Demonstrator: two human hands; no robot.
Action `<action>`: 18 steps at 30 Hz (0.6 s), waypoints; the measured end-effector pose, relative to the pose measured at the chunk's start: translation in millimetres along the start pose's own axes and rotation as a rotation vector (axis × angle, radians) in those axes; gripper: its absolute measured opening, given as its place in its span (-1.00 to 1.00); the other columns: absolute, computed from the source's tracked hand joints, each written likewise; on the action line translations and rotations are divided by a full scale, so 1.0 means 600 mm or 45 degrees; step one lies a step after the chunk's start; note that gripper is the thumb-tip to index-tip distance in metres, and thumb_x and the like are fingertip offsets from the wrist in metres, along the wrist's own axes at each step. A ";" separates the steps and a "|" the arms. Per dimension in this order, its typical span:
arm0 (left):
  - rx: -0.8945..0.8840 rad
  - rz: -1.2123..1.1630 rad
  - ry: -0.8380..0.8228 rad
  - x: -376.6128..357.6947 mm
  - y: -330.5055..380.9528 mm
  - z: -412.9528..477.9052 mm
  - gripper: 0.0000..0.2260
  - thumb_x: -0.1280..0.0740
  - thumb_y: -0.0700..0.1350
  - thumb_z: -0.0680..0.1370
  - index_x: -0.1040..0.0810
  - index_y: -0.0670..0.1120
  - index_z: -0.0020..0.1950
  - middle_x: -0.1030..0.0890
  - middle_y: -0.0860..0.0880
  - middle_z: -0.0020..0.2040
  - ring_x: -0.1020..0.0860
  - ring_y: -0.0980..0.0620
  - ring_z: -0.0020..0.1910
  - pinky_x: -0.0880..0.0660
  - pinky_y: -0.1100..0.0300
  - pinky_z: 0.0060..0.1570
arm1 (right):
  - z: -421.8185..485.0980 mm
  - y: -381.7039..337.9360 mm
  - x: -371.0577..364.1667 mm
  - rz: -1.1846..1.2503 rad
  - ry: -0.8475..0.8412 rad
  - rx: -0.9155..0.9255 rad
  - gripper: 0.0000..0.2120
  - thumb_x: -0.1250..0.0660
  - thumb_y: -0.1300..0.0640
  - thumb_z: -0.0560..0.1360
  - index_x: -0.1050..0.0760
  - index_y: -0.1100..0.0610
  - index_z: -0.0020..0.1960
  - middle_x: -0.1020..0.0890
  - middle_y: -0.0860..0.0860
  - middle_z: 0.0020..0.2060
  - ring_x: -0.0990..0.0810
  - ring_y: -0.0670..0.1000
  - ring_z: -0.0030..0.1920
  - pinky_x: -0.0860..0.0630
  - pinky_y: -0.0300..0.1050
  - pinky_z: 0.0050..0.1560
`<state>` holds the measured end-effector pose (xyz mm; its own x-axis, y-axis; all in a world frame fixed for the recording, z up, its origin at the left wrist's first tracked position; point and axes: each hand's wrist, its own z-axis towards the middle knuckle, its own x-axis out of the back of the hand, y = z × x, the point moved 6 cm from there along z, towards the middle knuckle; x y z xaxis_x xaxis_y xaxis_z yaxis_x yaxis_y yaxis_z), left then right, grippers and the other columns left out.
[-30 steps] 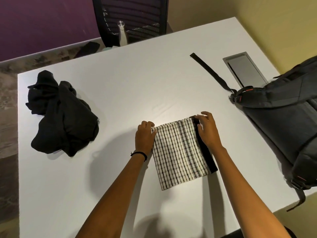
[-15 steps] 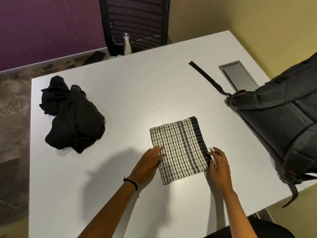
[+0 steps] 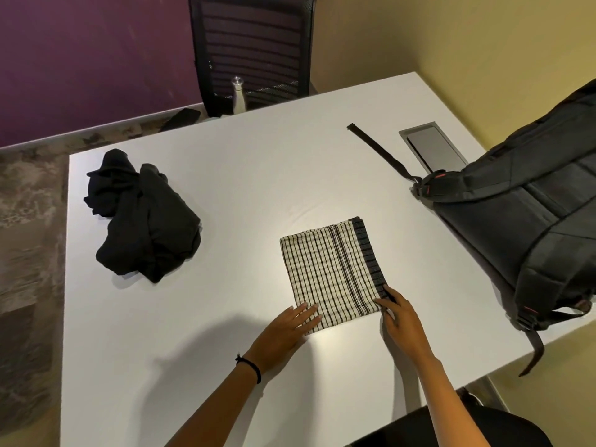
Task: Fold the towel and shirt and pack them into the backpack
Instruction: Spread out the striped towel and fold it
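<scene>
A white towel with black checks [image 3: 332, 272], folded into a small rectangle, lies flat at the middle of the white table [image 3: 251, 175]. My left hand [image 3: 283, 330] rests with straight fingers on the towel's near left corner. My right hand [image 3: 400, 317] touches the near right corner by the dark border, fingers relaxed. A crumpled black shirt [image 3: 145, 214] sits in a heap at the table's left. The dark grey backpack [image 3: 529, 227] lies on the right edge of the table, one strap stretched out across the tabletop.
A grey cable hatch [image 3: 432, 150] is set into the table beside the backpack. Behind the far edge stands a black mesh chair [image 3: 251, 46] with a metal bottle [image 3: 238, 95] in front of it. Carpet floor shows at left.
Both hands have slid from the towel's far corners down its sides to the near corners. The towel has stayed in place, and the view has shifted slightly.
</scene>
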<state>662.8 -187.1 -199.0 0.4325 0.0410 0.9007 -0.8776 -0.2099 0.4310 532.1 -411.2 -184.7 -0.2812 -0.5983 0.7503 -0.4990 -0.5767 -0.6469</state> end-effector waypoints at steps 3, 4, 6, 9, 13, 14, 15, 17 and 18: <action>0.054 -0.048 -0.020 -0.007 0.003 0.002 -0.37 -0.44 -0.22 0.42 -0.31 0.02 0.44 -0.32 0.00 0.46 -0.34 -0.02 0.41 -0.24 0.06 0.38 | -0.001 -0.002 -0.003 -0.004 0.014 -0.031 -0.71 -0.27 0.43 0.48 -0.55 0.25 0.17 -0.43 0.15 0.32 -0.42 0.11 0.29 -0.23 -0.16 0.33; 0.080 -0.049 -0.021 -0.009 0.002 0.000 -0.34 -0.46 -0.24 0.39 -0.31 0.02 0.44 -0.32 0.00 0.45 -0.34 -0.02 0.41 -0.21 0.06 0.38 | -0.002 -0.005 -0.004 -0.009 0.019 -0.030 -0.71 -0.27 0.42 0.49 -0.55 0.25 0.17 -0.43 0.14 0.32 -0.42 0.11 0.29 -0.23 -0.16 0.33; 0.112 -0.031 -0.011 -0.010 0.000 -0.003 -0.30 -0.47 -0.29 0.34 -0.34 0.00 0.43 -0.34 -0.01 0.44 -0.36 -0.03 0.40 -0.22 0.06 0.37 | -0.005 -0.010 -0.009 -0.019 0.025 -0.016 -0.71 -0.27 0.41 0.49 -0.55 0.25 0.17 -0.44 0.14 0.31 -0.42 0.10 0.28 -0.24 -0.17 0.32; 0.117 -0.007 0.002 -0.009 -0.005 -0.008 -0.28 -0.48 -0.36 0.28 -0.38 -0.04 0.41 -0.38 -0.04 0.42 -0.37 -0.06 0.39 -0.28 0.04 0.34 | -0.015 -0.014 -0.020 -0.043 0.016 0.008 -0.73 -0.28 0.38 0.50 -0.55 0.23 0.17 -0.44 0.14 0.31 -0.41 0.11 0.27 -0.26 -0.17 0.29; 0.119 0.064 0.008 -0.002 -0.016 -0.017 -0.28 -0.48 -0.42 0.23 -0.46 -0.05 0.35 -0.45 -0.05 0.37 -0.45 -0.06 0.33 -0.41 0.04 0.25 | -0.027 -0.013 -0.031 -0.085 -0.007 0.040 -0.74 -0.30 0.34 0.50 -0.57 0.18 0.16 -0.46 0.11 0.29 -0.43 0.12 0.24 -0.36 -0.11 0.25; 0.118 0.071 0.018 -0.001 -0.019 -0.020 -0.29 -0.48 -0.44 0.23 -0.47 -0.05 0.34 -0.46 -0.04 0.36 -0.46 -0.06 0.32 -0.42 0.03 0.23 | -0.029 -0.014 -0.031 -0.095 -0.012 0.046 -0.75 -0.30 0.34 0.50 -0.57 0.18 0.15 -0.47 0.11 0.28 -0.44 0.12 0.23 -0.36 -0.12 0.23; 0.119 0.062 0.016 0.002 -0.021 -0.022 -0.30 -0.48 -0.44 0.24 -0.47 -0.06 0.33 -0.46 -0.04 0.36 -0.46 -0.05 0.31 -0.42 0.03 0.23 | -0.029 -0.014 -0.031 -0.106 -0.015 0.052 -0.75 -0.31 0.33 0.50 -0.57 0.17 0.15 -0.47 0.10 0.28 -0.45 0.11 0.22 -0.35 -0.15 0.21; 0.114 0.064 0.010 0.003 -0.024 -0.027 -0.33 -0.49 -0.42 0.26 -0.47 -0.06 0.33 -0.47 -0.04 0.35 -0.46 -0.05 0.32 -0.42 0.02 0.24 | -0.029 -0.016 -0.028 -0.139 -0.016 0.074 -0.73 -0.33 0.33 0.48 -0.57 0.16 0.16 -0.49 0.10 0.26 -0.47 0.12 0.19 -0.34 -0.17 0.17; 0.107 0.080 0.007 0.003 -0.024 -0.029 -0.35 -0.50 -0.39 0.27 -0.48 -0.06 0.32 -0.48 -0.05 0.34 -0.47 -0.06 0.31 -0.43 0.02 0.23 | -0.029 -0.016 -0.027 -0.156 -0.018 0.083 -0.71 -0.34 0.33 0.47 -0.56 0.16 0.17 -0.50 0.10 0.25 -0.49 0.12 0.18 -0.36 -0.16 0.16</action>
<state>672.4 -167.3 -202.5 0.3757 0.0304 0.9263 -0.8826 -0.2931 0.3676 527.3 -386.2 -188.1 -0.2101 -0.5288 0.8223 -0.4741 -0.6805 -0.5587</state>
